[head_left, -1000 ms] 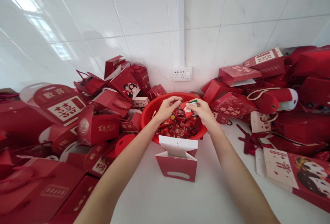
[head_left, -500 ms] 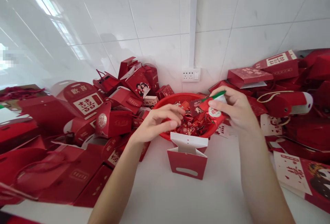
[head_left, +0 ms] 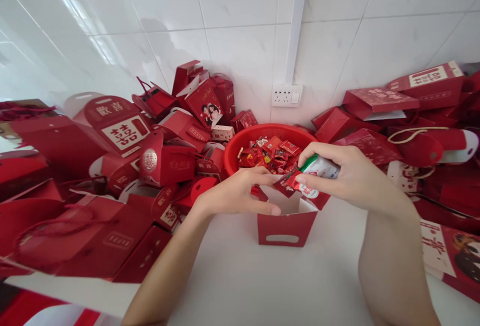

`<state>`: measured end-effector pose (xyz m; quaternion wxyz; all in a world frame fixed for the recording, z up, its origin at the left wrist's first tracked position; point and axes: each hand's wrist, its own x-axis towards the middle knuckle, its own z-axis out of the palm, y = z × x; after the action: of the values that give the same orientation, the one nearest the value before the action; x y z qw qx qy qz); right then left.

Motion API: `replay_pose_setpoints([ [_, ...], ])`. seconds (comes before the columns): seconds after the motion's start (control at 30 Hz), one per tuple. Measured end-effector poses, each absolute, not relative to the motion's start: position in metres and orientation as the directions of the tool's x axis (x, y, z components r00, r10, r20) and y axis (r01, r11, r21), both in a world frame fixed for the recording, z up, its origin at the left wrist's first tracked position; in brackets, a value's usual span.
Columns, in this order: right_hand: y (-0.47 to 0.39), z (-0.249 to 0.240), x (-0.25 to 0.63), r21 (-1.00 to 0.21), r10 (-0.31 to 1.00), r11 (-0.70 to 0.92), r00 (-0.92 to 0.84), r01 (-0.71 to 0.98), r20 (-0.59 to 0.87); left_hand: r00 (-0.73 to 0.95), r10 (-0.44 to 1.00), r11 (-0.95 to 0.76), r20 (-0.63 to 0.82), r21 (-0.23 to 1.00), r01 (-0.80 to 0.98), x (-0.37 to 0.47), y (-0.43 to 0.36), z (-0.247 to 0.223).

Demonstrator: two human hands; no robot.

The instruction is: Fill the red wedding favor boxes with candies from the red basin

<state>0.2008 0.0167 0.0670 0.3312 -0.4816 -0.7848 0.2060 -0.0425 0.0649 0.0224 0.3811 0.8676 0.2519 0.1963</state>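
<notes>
An open-topped red box [head_left: 287, 228] with a white inside stands upright on the white table. Over its right side, my right hand [head_left: 337, 173] is closed around several wrapped sweets [head_left: 309, 188], red, dark red and white-green. My left hand [head_left: 240, 193] is at the box's left top edge, thumb stretched along the front rim and fingers apart from it over the back; I see nothing held in it. Behind the box sits a round red basket [head_left: 234, 141] with many small wrapped sweets [head_left: 272, 151] inside.
Red gift boxes [head_left: 167, 163] are heaped along the left side of the table [head_left: 262, 286]. More red boxes and bags [head_left: 378, 101] lie piled on the right. A tiled wall [head_left: 240, 46] with a white socket [head_left: 287, 96] rises behind.
Both hands have moved from above the basket to the open box. The right hand carries the sweets, and the left hand now reaches the box's rim. The camera view has shifted.
</notes>
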Motion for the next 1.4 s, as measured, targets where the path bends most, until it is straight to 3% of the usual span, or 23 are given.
replay_pose_setpoints([
  [0.13, 0.015, 0.066, 0.197, -0.579, 0.872, 0.487, -0.402, 0.654, 0.28, 0.793, 0.593, -0.561, 0.135, 0.777, 0.287, -0.041, 0.064, 0.023],
  [0.4, 0.014, 0.063, 0.188, -0.605, 0.883, 0.47, -0.331, 0.643, 0.334, 0.78, 0.616, -0.504, 0.105, 0.814, 0.288, -0.04, 0.063, 0.022],
  [0.67, 0.017, 0.058, 0.175, -0.523, 0.854, 0.518, -0.375, 0.677, 0.36, 0.774, 0.626, -0.485, 0.097, 0.825, 0.289, -0.041, 0.064, 0.019],
  [0.97, 0.01, 0.064, 0.189, -0.597, 0.821, 0.57, -0.43, 0.565, 0.376, 0.759, 0.645, -0.466, 0.089, 0.833, 0.299, -0.039, 0.065, 0.018],
  [1.13, 0.014, 0.061, 0.194, -0.676, 0.863, 0.504, -0.336, 0.538, 0.376, 0.772, 0.619, -0.513, 0.143, 0.818, 0.26, -0.038, 0.065, 0.018],
  [1.4, 0.016, 0.06, 0.199, -0.691, 0.866, 0.5, -0.293, 0.522, 0.406, 0.83, 0.524, -0.58, 0.193, 0.794, 0.182, -0.035, 0.065, 0.019],
])
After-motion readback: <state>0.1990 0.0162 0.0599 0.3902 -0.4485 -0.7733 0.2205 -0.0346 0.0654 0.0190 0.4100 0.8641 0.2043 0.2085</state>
